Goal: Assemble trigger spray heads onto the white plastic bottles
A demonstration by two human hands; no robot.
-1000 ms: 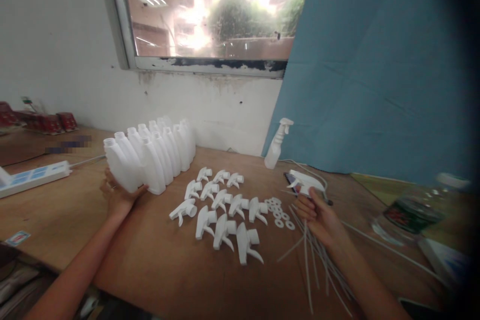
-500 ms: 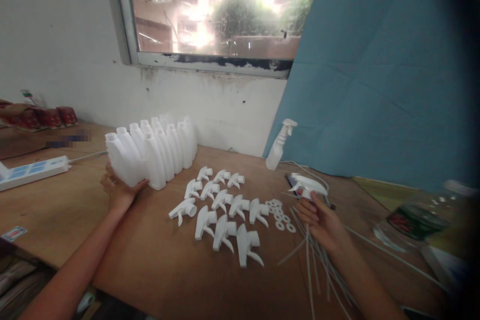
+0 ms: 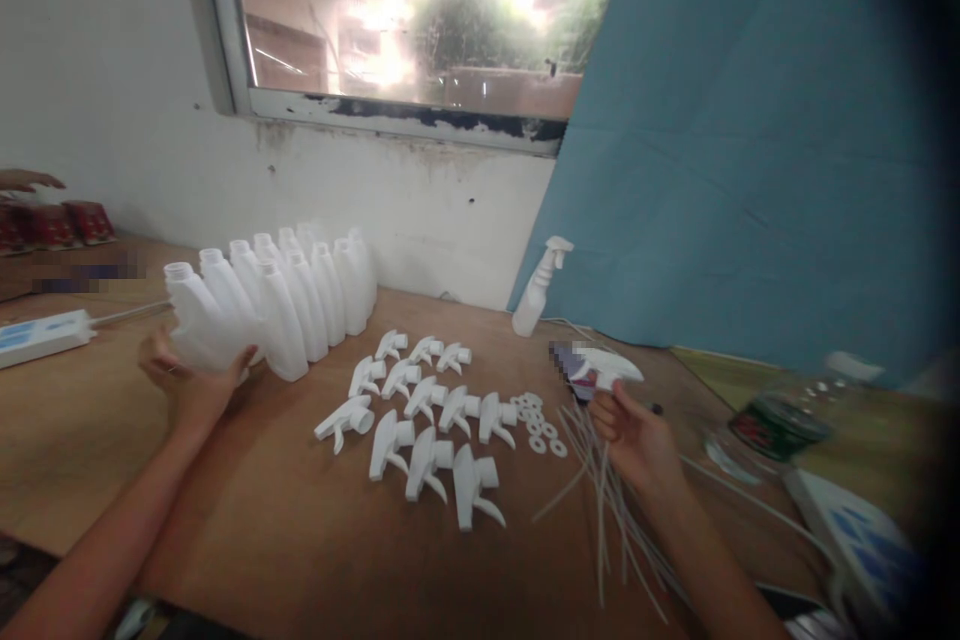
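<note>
The wooden table (image 3: 315, 540) bears white bottles (image 3: 276, 315), trigger heads (image 3: 421, 397), rings (image 3: 533, 414), tubes (image 3: 602, 530).

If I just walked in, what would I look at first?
Probably the big blue cloth hanging on the right, beside the window. Next, the white bottles lined up on the left of the table, the left hand against their near end. Loose white spray heads lie mid-table; the right hand holds another spray head.

The left hand (image 3: 196, 388) cups the nearest white bottle (image 3: 204, 325) of a cluster reaching away from it, while the right hand (image 3: 631, 423) holds a spray head (image 3: 611, 366) beside thin tubes (image 3: 602, 530), with loose spray heads (image 3: 465, 492) and rings (image 3: 529, 414) lying between both hands.
</note>
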